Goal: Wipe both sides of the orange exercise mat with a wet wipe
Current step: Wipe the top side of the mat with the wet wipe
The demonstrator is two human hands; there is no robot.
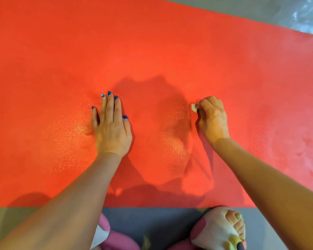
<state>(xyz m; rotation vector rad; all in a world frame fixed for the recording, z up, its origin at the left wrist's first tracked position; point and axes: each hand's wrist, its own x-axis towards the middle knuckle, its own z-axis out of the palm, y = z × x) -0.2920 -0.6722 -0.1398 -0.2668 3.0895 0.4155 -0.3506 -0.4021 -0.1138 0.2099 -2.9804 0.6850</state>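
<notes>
- Nothing readable is showing anywhere in the head view: no text, labels, brands, numbers or signs.
- The orange mat [152,51] is showing only plain textured surface, no print.

A single head-worn camera looks steeply down from close above. The orange mat [152,51] fills most of the frame. The floor [16,219] shows along the bottom edge and upper right corner.

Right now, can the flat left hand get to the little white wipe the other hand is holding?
Probably yes. Only bare orange mat lies between the left hand and the wipe, but the right hand is curled round it, so little shows.
</notes>
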